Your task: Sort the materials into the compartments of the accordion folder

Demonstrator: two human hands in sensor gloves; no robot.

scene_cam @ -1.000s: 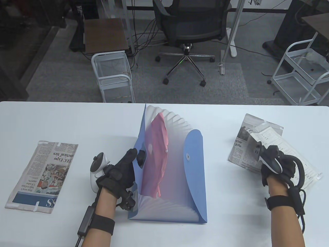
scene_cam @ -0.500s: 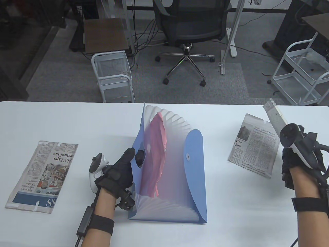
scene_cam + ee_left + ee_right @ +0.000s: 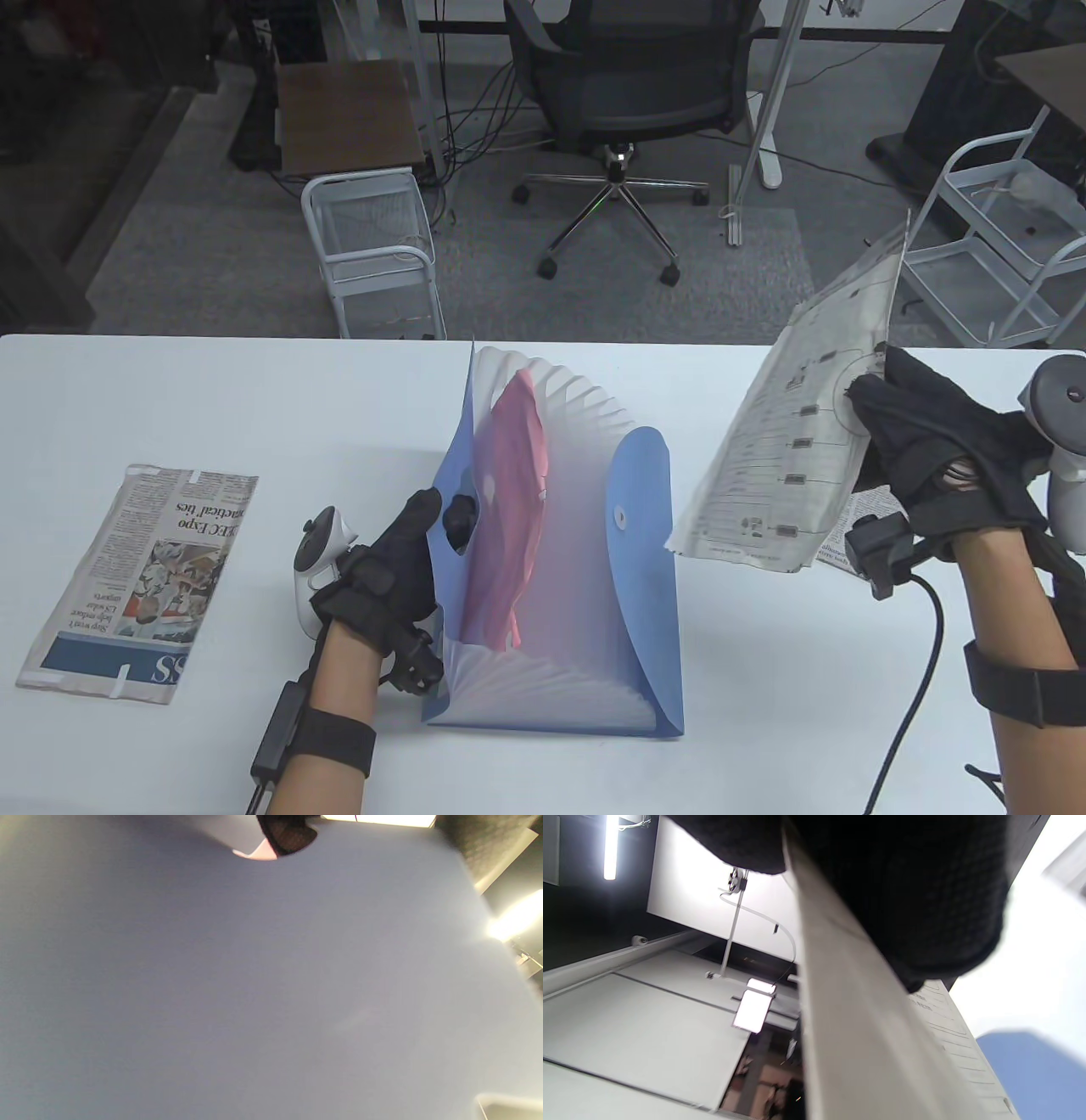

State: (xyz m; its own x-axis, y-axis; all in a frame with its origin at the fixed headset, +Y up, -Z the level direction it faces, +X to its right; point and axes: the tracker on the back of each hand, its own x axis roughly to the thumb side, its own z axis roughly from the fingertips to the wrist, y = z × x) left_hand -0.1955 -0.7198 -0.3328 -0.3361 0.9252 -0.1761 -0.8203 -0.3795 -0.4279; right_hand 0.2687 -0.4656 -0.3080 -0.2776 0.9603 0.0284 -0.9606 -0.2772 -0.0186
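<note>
The blue accordion folder (image 3: 577,586) stood fanned open in the middle of the white table (image 3: 212,399), and everything else I place from it. My left hand (image 3: 386,569) was at the folder's left side, fingers (image 3: 422,519) laid against the outside of its blue left cover and thumb hooked over the edge into the first pocket, so I held that cover pulled away from the pleats. In the left wrist view that cover filled nearly the whole frame, with only a dark fingertip (image 3: 288,836) at the top. A pink sheet (image 3: 509,501) sat upright in a pocket near the left of the folder, close beside my thumb. To the right of the folder and raised off the table, my right hand (image 3: 925,450) pinched a printed sheet (image 3: 797,441) by its right edge, thumb on the face toward me and fingers behind it; the sheet hung tilted, its lower left corner just beside the folder's rounded flap. The right wrist view showed the sheet edge-on, clamped under my gloved fingers (image 3: 903,891). A folded newspaper (image 3: 140,586) lay flat well to the left of the folder, and part of another newspaper (image 3: 836,556) showed on the table beneath the sheet I held.
</note>
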